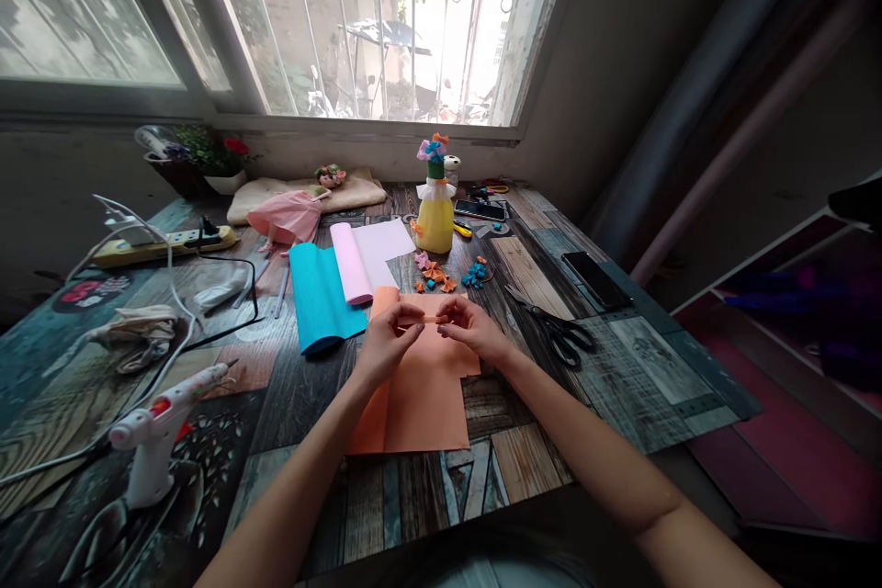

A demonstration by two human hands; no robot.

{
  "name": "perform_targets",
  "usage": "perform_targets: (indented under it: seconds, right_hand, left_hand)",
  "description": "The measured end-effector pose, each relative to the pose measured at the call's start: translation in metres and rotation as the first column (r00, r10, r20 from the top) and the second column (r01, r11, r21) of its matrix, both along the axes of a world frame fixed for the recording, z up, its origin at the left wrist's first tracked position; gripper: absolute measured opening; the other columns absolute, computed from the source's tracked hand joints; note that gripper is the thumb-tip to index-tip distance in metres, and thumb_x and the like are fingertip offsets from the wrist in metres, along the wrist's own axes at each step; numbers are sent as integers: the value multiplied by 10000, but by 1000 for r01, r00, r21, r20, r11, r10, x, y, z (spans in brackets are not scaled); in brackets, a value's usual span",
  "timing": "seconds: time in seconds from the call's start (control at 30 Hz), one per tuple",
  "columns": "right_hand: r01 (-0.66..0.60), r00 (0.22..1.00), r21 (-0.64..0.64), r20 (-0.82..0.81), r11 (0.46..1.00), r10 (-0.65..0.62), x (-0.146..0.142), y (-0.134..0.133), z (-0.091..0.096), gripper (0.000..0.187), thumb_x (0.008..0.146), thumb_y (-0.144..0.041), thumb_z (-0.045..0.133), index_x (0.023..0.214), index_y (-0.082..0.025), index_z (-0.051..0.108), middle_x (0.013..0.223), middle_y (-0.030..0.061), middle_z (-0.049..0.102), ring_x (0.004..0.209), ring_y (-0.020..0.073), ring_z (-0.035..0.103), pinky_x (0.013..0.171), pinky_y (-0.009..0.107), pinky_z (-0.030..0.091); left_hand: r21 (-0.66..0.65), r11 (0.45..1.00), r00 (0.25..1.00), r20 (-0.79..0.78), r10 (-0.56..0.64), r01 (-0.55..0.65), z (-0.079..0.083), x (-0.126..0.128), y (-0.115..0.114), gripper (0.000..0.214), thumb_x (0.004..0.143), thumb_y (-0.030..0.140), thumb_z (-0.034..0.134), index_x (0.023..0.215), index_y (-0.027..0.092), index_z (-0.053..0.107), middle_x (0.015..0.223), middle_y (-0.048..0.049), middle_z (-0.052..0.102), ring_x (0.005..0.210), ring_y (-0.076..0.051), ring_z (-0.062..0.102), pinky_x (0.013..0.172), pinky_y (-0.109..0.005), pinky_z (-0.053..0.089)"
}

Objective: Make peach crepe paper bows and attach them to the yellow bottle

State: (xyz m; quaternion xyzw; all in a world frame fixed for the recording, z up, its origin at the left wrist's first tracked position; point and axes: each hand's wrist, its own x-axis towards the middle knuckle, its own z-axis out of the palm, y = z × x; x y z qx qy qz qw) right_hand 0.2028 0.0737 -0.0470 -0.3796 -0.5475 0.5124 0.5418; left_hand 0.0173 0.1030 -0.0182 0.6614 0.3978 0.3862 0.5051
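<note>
Both hands meet over an orange paper sheet (424, 404) lying on the patterned table (606, 358). My left hand (387, 342) and my right hand (469, 328) each pinch one end of a small folded orange paper strip (425, 320) held between them, just above the sheet. The fingers of both hands are closed on the strip.
Blue (318, 299) and pink (358, 262) paper sheets lie behind the orange one. Small paper bows (451, 274) and a yellow decorated bottle (435, 207) stand further back. Black scissors (555, 326) and a phone (595, 279) lie at right. A glue gun (162, 427) and power strip (162, 246) sit at left.
</note>
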Motion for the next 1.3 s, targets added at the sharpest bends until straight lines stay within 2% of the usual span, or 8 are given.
perform_targets:
  seconds: [0.13, 0.37, 0.73, 0.83, 1.0, 1.1, 1.2, 1.3]
  right_hand:
    - [17, 1000, -4, 8, 1000, -17, -1, 0, 1, 159, 749, -282, 739, 791, -184, 620, 746, -17, 566, 692, 120, 545, 691, 280, 455]
    - [60, 998, -13, -7, 998, -60, -3, -2, 2, 226, 722, -325, 767, 835, -201, 615, 801, -11, 597, 747, 131, 577, 745, 295, 487]
    - [130, 991, -65, -22, 989, -132, -5, -2, 0, 285, 719, -423, 771, 753, -179, 627, 677, -16, 611, 619, 124, 585, 632, 273, 497]
    - [220, 969, -105, -87, 970, -229, -4, 5, 0, 306, 717, -439, 766, 794, -178, 625, 715, -16, 623, 572, 103, 578, 558, 239, 492]
    - [356, 884, -221, -234, 908, -404, 4, 54, 28, 224, 838, -394, 657, 887, -191, 577, 847, -9, 657, 474, 50, 524, 472, 195, 474]
    - [341, 847, -294, -316, 893, -427, 4, 101, 60, 137, 915, -317, 579, 871, -192, 542, 837, -3, 663, 468, 49, 521, 472, 183, 485]
    - [289, 824, -376, -370, 880, -429, -1, 143, 88, 222, 969, -309, 504, 785, -185, 492, 695, 1, 631, 452, 63, 508, 465, 185, 493]
    - [231, 813, -425, -410, 875, -414, -8, 171, 105, 306, 1021, -307, 369, 761, -182, 470, 634, 19, 617, 445, 75, 498, 441, 183, 483]
  left_hand:
    - [-4, 1000, 1000, 1, -4, 4, 3, 0, -1, 248, 728, 371, 685, 843, 154, 652, 814, -59, 710, 726, -183, 668, 647, -286, 517]
    - [-4, 1000, 1000, 7, -13, 13, 5, 1, -2, 262, 752, 403, 670, 830, 153, 656, 759, -54, 700, 684, -169, 645, 625, -280, 520]
    - [3, 999, 999, -14, -36, 36, 2, 1, -2, 253, 762, 404, 667, 788, 152, 655, 743, -47, 664, 645, -155, 621, 607, -273, 507]
    - [-3, 999, 999, -21, -48, 48, 1, 1, -2, 264, 756, 416, 676, 775, 154, 648, 713, -41, 654, 649, -163, 631, 605, -275, 512]
    - [-3, 999, 998, -26, -54, 54, -2, 1, -1, 272, 758, 420, 675, 778, 149, 654, 711, -46, 667, 656, -168, 652, 608, -270, 523]
    - [7, 999, 999, -28, -47, 47, -3, 0, -1, 260, 761, 414, 670, 781, 154, 659, 729, -57, 685, 671, -181, 664, 605, -272, 522]
    - [20, 999, 999, -29, -40, 40, -1, -1, 0, 250, 768, 408, 661, 777, 158, 656, 742, -65, 695, 685, -191, 670, 612, -278, 522]
    - [34, 999, 999, -29, -36, 37, 1, -2, -1, 241, 778, 401, 649, 778, 160, 656, 745, -64, 695, 691, -191, 672, 617, -279, 523]
